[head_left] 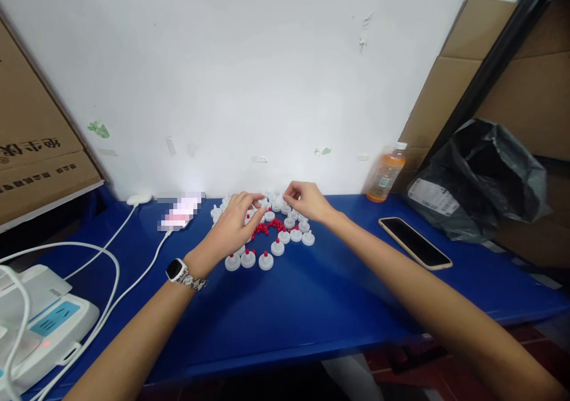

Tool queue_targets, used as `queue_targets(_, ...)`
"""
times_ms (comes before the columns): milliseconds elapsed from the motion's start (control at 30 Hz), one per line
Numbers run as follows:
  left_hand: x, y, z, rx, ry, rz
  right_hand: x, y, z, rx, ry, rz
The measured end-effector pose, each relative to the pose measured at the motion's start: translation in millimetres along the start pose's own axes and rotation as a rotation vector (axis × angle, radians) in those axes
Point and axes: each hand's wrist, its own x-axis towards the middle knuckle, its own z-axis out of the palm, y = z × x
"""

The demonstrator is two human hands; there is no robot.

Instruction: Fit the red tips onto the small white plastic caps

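Observation:
Several white round caps with nozzles [308,239] are crowded together near the wall on the blue table. Others, such as a white cap with a red tip [266,261], stand upright closer to me. A small heap of red tips [276,225] lies among them. My left hand [236,221] hovers palm down at the left of the caps, thumb and index finger apart. At the back right of the cluster, my right hand [308,200] has its thumb and fingertips pinched together. Whatever is between them is too small to make out. Part of the cluster is hidden behind my left hand.
To the right lie a phone [415,242], an orange drink bottle [386,174] and a grey plastic bag [483,178]. A power strip [56,324] with white cables and a charging phone [181,211] are on the left. Cardboard [40,133] leans at the left side.

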Motion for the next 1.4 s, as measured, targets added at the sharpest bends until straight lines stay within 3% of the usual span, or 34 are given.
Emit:
queue_targets(233, -20.7, -6.1, 3.3, -0.01, -0.123, 0.039, 20.5, 19.0, 24.3, -0.336, -0.224, -0.004)
queue_targets(600, -23.4, -5.0, 14.1, -0.012, -0.237, 0.141, 15.0, 15.9, 17.7, -0.146, -0.315, 0.037)
queue_targets(833, -23.5, -3.1, 13.3, 0.005, -0.208, 0.125, -6.5, 22.5, 2.9, -0.303, -0.199, 0.016)
queue_targets(1000, -21.9, 1.4, 9.0, 0.027, -0.168, 0.104, -23.3, 27.8, -9.1, -0.229, -0.246, 0.03)
queue_targets(1133, -19.2, 9.9, 10.5, 0.027, -0.037, 0.075, -34.0, 4.7, -11.7, 0.005, -0.076, 0.004)
queue_targets(1267, -14.3, 14.2, 19.7, 0.016, -0.016, 0.078, -47.8, -22.5, -5.8, 0.183, -0.096, -0.072)
queue_targets(1400, -15.0, 5.1, 23.9, 0.025, -0.052, 0.088, -59.0, -16.6, -3.6, 0.032, -0.054, -0.059)
